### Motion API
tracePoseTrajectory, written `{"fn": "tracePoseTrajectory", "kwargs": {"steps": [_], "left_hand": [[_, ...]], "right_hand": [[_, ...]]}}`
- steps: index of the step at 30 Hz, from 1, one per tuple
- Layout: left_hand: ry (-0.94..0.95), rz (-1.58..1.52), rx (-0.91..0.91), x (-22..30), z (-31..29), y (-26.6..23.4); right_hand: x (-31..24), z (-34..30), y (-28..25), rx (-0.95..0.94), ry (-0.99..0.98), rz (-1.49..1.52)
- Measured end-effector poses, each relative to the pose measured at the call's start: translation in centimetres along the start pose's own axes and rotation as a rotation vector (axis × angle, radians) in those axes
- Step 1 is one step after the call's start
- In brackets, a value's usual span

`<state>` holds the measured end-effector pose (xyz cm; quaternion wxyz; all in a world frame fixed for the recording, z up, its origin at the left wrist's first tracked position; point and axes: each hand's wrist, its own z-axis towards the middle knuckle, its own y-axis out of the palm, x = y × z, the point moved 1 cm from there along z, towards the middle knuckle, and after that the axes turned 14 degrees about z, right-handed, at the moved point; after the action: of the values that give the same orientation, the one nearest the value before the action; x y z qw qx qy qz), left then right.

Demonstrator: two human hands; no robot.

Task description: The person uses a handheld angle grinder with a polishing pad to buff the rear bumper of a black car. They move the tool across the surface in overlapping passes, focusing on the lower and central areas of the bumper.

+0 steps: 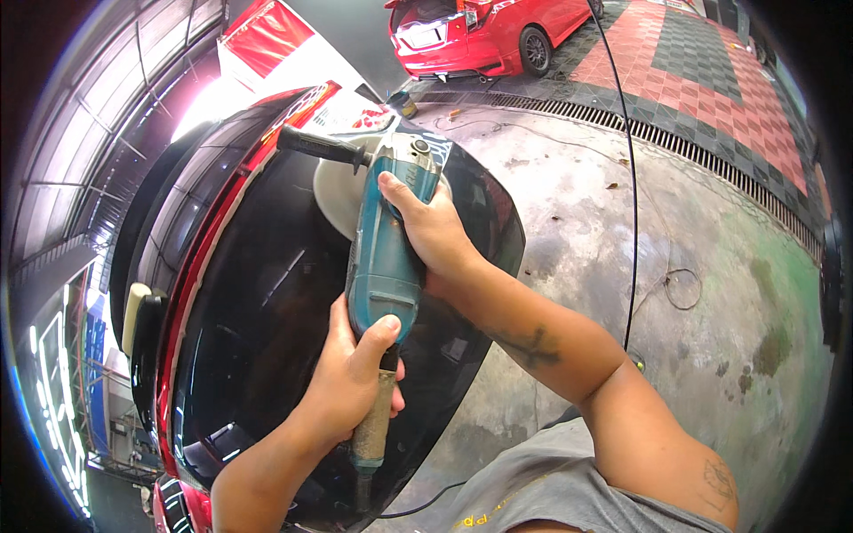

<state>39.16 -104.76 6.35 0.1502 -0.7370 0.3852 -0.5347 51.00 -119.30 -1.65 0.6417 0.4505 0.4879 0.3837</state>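
A teal electric polisher (384,275) lies across the middle, its head pointing away from me. My right hand (437,226) is closed around the front of its body, with the thumb over the top. Closed around the rear grip near the cord end is my left hand (351,377). The black side handle (322,147) sticks out to the left, and neither hand is on it. Under the head, the round white pad (334,197) sits against a glossy black car panel (267,302); whether it spins cannot be told.
Red bodywork (184,311) runs along the panel's left side. A black cable (632,213) hangs down on the right over the stained concrete floor (711,302). Farther back are a drain grate (684,147) and a parked red car (489,40). A looped wire (684,289) lies on the floor.
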Motion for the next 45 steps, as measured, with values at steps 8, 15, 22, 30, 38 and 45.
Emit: {"fn": "tracePoseTrajectory", "kwargs": {"steps": [8,15,22,30,38,45], "left_hand": [[-0.027,-0.063,0.065,6.7,7.4,4.1],[-0.093,-0.15,0.236,3.1,0.1,9.1],[-0.067,-0.153,0.171,7.3,5.8,9.0],[-0.049,-0.19,0.24,12.5,10.5,9.5],[-0.14,-0.178,0.27,9.8,5.1,10.0],[-0.057,-0.064,0.321,12.6,11.3,9.0]], "right_hand": [[-6.3,8.9,-4.0,-0.001,0.145,-0.061],[-4.2,1.0,-3.8,-0.061,0.195,-0.052],[-7.7,6.9,-5.1,-0.005,0.216,-0.044],[-9.8,14.3,-5.0,-0.159,0.266,0.034],[-8.2,8.3,-3.8,-0.124,0.34,0.074],[-9.4,15.8,-4.4,-0.197,0.296,0.134]]}}
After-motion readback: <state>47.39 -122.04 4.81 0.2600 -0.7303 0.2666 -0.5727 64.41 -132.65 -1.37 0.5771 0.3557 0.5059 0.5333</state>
